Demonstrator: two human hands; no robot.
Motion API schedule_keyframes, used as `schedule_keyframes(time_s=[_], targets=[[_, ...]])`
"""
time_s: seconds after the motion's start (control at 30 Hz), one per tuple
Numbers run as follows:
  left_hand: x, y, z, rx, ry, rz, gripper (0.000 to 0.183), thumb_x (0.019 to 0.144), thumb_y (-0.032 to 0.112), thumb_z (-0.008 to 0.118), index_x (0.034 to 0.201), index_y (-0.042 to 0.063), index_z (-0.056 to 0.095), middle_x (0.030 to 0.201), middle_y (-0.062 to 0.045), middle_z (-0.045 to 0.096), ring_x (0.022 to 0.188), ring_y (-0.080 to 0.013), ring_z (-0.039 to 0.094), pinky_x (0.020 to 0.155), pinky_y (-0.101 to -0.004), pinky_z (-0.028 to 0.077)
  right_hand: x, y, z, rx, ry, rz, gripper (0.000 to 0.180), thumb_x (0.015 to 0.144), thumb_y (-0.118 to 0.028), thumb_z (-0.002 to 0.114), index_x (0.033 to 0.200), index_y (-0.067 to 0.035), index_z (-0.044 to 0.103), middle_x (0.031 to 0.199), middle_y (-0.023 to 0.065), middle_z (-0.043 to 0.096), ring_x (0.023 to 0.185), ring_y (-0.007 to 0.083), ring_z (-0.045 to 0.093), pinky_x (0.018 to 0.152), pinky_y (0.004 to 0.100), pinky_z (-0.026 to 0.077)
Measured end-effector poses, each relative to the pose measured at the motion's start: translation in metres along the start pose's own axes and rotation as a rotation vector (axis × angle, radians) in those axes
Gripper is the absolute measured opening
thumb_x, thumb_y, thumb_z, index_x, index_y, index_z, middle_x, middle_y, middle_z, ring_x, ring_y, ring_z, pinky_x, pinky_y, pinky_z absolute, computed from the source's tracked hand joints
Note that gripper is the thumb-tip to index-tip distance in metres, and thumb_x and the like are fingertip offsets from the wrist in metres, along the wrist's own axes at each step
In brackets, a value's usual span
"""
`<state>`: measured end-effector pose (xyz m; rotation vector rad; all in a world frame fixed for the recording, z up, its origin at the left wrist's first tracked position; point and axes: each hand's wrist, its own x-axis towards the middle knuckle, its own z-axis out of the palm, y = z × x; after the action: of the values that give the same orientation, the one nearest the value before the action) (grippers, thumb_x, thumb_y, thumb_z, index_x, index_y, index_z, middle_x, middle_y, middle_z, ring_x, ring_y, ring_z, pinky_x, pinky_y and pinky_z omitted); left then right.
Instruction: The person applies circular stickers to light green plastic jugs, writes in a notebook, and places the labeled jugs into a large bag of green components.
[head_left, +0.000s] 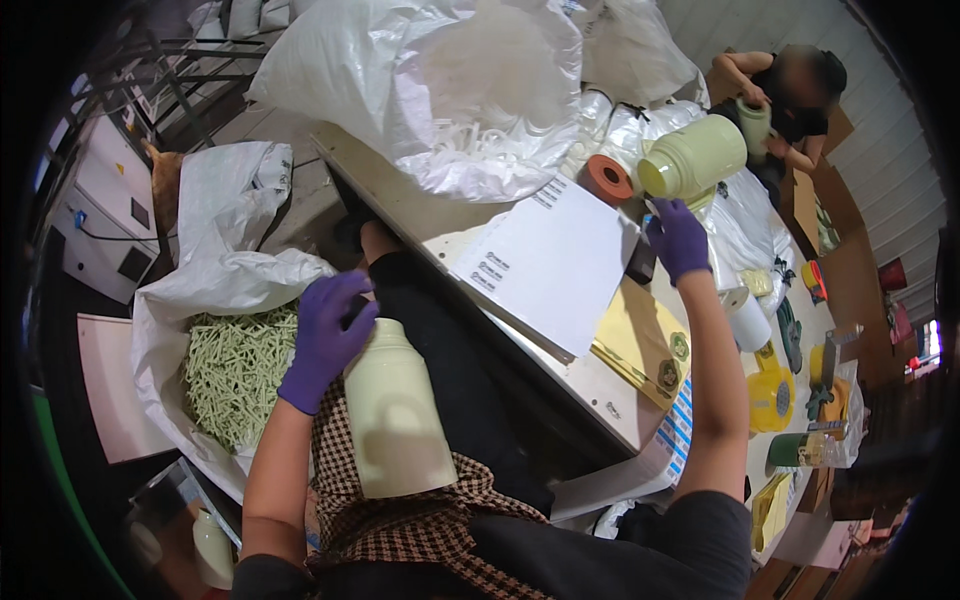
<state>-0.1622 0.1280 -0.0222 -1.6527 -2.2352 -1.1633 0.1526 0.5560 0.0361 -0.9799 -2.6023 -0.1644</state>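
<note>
A pale green plastic bottle (397, 420) lies across my lap, its open neck pointing away from me. My left hand (326, 337), in a purple glove, is beside the bottle's neck and shoulder with a gap between thumb and fingers. Over the table, my gloved right hand (679, 240) has bent fingers near the mouth of a second pale green bottle (697, 154), which lies on its side on plastic-wrapped bundles. Something small and dark shows at the right fingertips; whether it is held is unclear. Left of my lap, a white woven sack (161, 330) holds many thin pale green strips (240, 375).
On the table (382, 184) are printed white sheets (547, 270), yellow sheets (645, 337), an orange-brown roll (607, 180) and a yellow tape dispenser (770, 400). A large white sack (337, 75) holds white rings. Across the table, another person (799, 112) handles a bottle (753, 127).
</note>
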Motion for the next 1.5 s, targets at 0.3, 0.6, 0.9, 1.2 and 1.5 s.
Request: schedule_keyframes(time_s=[0.3,0.6,0.9,1.2,1.5], targets=[[0.102,0.092,0.105,0.096,-0.482,0.522,0.06,0.091,0.051,0.065,0.126,0.003,0.066,0.132,-0.016,0.065,0.128,-0.0326,0.058,0.115,-0.0484,0.036,-0.028,-0.135,0.02,0.751,0.002,0.12,0.029,0.091,-0.024,0.073,0.117,-0.011,0.076,0.1,0.014,0.065,0.077,0.0267,0.068,0.072,0.0371,0.054],[0.095,0.081,0.115,-0.037,-0.453,0.551,0.038,0.083,0.032,0.07,0.108,0.004,0.071,0.112,-0.013,0.071,0.108,-0.0273,0.065,0.099,-0.0414,0.046,-0.001,-0.138,0.054,0.309,-0.075,0.199,0.031,0.096,-0.037,0.062,0.117,-0.019,0.076,0.107,0.0127,0.065,0.092,0.0344,0.069,0.08,0.0419,0.054],[0.103,0.084,0.111,-0.062,-0.589,0.486,0.026,0.086,0.027,0.063,0.097,0.005,0.071,0.098,-0.011,0.068,0.1,-0.0276,0.064,0.096,-0.0417,0.046,0.0,-0.135,0.052,0.366,-0.119,0.163,0.035,0.097,-0.039,0.06,0.118,-0.015,0.075,0.107,0.0166,0.065,0.095,0.0364,0.068,0.083,0.0452,0.054],[0.103,0.082,0.114,-0.083,-0.589,0.488,0.025,0.087,0.025,0.063,0.1,0.005,0.072,0.103,-0.011,0.07,0.103,-0.0275,0.064,0.098,-0.0421,0.045,0.009,-0.148,0.059,0.158,-0.053,0.241,0.032,0.098,-0.038,0.058,0.114,-0.016,0.075,0.112,0.0161,0.065,0.095,0.0369,0.068,0.083,0.0459,0.054],[0.099,0.082,0.114,-0.039,-0.608,0.478,0.026,0.089,0.025,0.062,0.105,0.006,0.072,0.112,-0.011,0.071,0.111,-0.0269,0.063,0.103,-0.0412,0.044,0.007,-0.148,0.047,0.267,-0.139,0.217,0.034,0.097,-0.039,0.059,0.111,-0.014,0.077,0.108,0.0184,0.065,0.095,0.0377,0.067,0.085,0.0454,0.052]])
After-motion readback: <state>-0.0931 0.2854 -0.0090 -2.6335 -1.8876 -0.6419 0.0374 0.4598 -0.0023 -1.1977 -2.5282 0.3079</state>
